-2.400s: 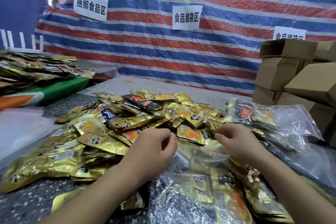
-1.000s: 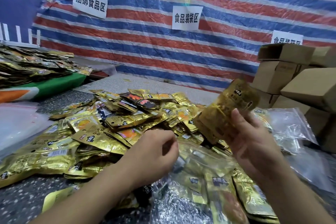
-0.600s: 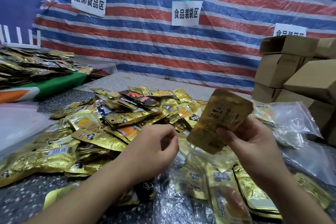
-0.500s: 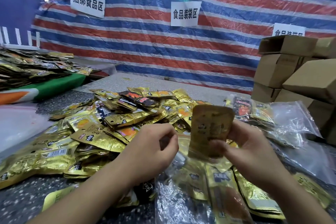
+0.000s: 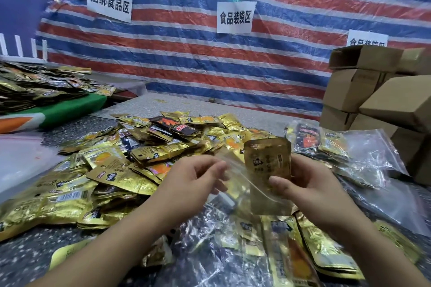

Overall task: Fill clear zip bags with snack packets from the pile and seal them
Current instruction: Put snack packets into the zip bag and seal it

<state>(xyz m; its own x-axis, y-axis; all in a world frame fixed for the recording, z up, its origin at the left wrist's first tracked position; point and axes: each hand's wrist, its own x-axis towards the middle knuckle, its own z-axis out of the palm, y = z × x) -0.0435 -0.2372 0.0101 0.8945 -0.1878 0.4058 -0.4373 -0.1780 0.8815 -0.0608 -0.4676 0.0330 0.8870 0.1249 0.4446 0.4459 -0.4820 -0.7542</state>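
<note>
- Halfway through one bag, by the look of it: right hand [image 5: 312,184] pinching a flat shiny gold foil snack packet [image 5: 268,165], its lower end sliding into the mouth of a thin clear plastic zip bag [image 5: 235,177].
- Left hand [image 5: 193,179] pinching the bag's top edge, fingers curled, holding the mouth open just beside the packet.
- Already inside that bag: several crinkly gold packets [image 5: 303,251] low in the middle, lying on the bench.
- Still to do: zip strip not pressed shut yet.
- Likely done: a filled clear bag of gold and dark packets [image 5: 321,142] on the right, near stacked brown cardboard boxes [image 5: 356,91]. Sealed or not, cannot tell.
- Lots left: a big loose pile of gold and black foil packets [image 5: 130,165] spread over the speckled grey bench [image 5: 25,254], left of the hands.
- Packets flat, stiff-edged, slippery and mirror-bright; bags soft, floppy, see-through and wrinkly.
- Behind: a red, white and blue striped plastic sheet [image 5: 210,58] with white paper signs.
</note>
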